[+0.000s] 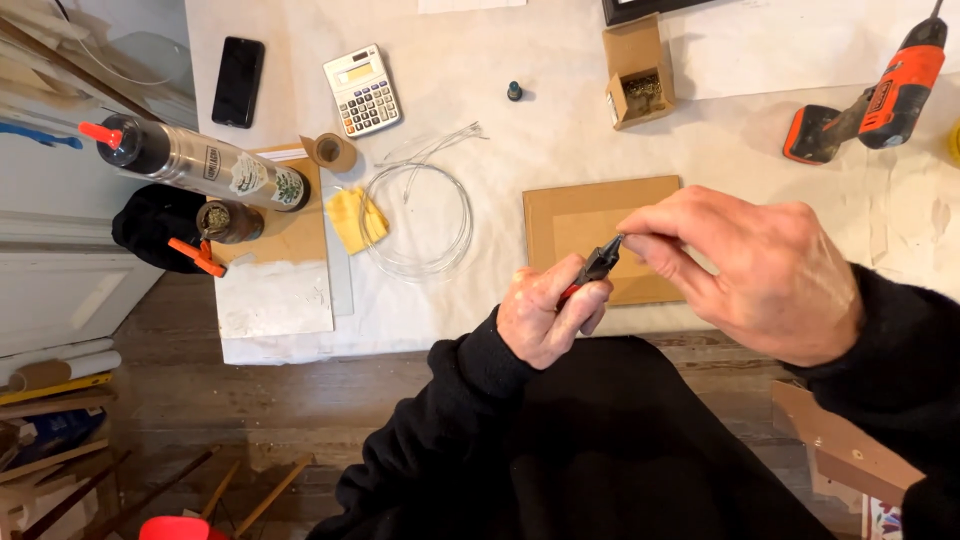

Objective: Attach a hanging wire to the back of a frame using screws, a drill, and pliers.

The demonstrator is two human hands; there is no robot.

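My left hand (548, 315) grips a pair of pliers (596, 267) with red handles and dark jaws, held near the table's front edge. My right hand (752, 268) pinches something very small at the tip of the jaws; I cannot make out what it is. Both hands hover over the near edge of a brown board (570, 215) with a lighter rectangle in its middle. A coil of clear wire (420, 215) lies on the white table cover to the left of the board.
An orange cordless drill (880, 100) lies far right. A small cardboard box of hardware (638, 85), a calculator (362, 90), a black phone (238, 82), a tape roll (331, 152), a yellow cloth (357, 218) and a steel flask (205, 165) sit around the table.
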